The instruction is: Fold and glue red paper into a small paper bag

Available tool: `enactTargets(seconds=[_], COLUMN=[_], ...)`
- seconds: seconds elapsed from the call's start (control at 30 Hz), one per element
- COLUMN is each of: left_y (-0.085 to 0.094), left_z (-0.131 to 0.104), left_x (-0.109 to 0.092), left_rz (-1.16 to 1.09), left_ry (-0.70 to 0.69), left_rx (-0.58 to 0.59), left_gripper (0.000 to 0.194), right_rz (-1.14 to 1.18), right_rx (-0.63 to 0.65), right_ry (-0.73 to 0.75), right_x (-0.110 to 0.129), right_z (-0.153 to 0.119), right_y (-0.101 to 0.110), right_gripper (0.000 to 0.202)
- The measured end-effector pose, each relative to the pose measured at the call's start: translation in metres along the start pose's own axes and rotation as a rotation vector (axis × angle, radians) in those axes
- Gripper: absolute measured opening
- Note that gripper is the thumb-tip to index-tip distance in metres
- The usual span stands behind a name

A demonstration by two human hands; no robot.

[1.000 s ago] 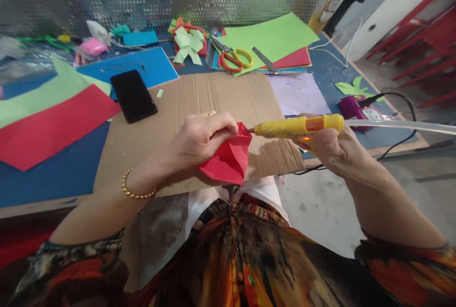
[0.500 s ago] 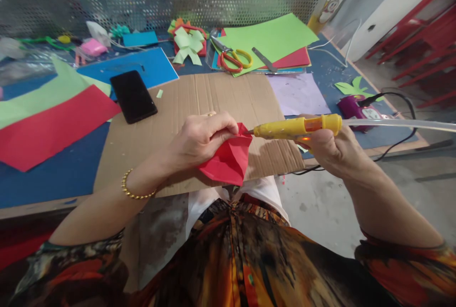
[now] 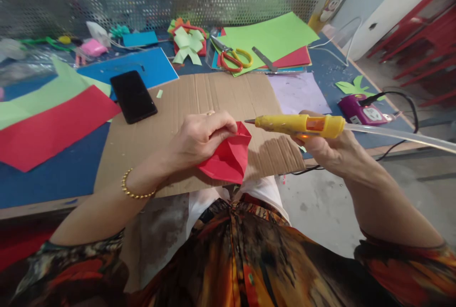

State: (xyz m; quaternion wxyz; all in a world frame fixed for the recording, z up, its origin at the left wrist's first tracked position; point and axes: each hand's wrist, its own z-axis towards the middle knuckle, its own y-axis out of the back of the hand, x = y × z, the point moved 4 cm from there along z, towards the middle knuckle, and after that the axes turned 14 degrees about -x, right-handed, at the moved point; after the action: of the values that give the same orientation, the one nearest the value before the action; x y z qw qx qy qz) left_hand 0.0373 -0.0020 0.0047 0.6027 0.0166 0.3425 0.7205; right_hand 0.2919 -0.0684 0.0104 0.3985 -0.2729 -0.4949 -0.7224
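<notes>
My left hand pinches a folded piece of red paper near its top edge, above the cardboard sheet. Wrapped round the handle of a yellow hot glue gun is my right hand. The gun's nozzle points left and sits just above the top corner of the red paper, slightly apart from it. A clear glue stick sticks out of the gun's back, and a small orange light glows on its side. My right fingers are partly hidden behind the gun.
A black phone lies at the cardboard's left edge. Scissors and a metal blade rest on green paper at the back. On the right stands a purple power socket with a black cable. Red paper lies at left.
The glue gun's nozzle has lifted up and away from the red paper's top edge, and its back end has tipped down a little. My left hand and the paper have barely moved.
</notes>
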Motion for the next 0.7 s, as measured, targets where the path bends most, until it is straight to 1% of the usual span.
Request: enactTargets(seconds=[0.1,0.2,0.27,0.37,0.5,0.6,0.7], left_y=[0.001,0.001,0.000,-0.001,0.000,0.000,0.000], left_z=[0.001,0.001,0.001,0.000,0.000,0.000,0.000], left_x=[-0.002,-0.002,0.000,0.001,0.000,0.000,0.000], left_rz=[-0.017,-0.014,-0.001,0.015,0.006,0.021,0.029], left_ry=[-0.027,-0.011,0.018,0.054,0.045,0.065,0.067], left_rx=[-0.017,-0.010,0.009,0.025,0.012,0.023,0.032], left_gripper=[0.016,0.016,0.017,0.017,0.016,0.016,0.017], right_rz=[0.112,0.201,0.215,0.133,0.019,-0.101,-0.219], right_rx=[0.043,0.021,0.000,-0.034,-0.042,-0.069,-0.098], right_ry=[-0.004,-0.042,-0.053,-0.069,-0.092,-0.025,0.067], right_x=[0.004,0.003,0.001,-0.004,-0.003,0.003,0.007], right_z=[0.001,-0.001,-0.004,-0.006,-0.005,-0.002,0.000], right_y=[-0.003,-0.003,-0.004,-0.004,-0.007,-0.007,-0.007], right_gripper=[0.057,0.050,0.048,0.053,0.065,0.074,0.074])
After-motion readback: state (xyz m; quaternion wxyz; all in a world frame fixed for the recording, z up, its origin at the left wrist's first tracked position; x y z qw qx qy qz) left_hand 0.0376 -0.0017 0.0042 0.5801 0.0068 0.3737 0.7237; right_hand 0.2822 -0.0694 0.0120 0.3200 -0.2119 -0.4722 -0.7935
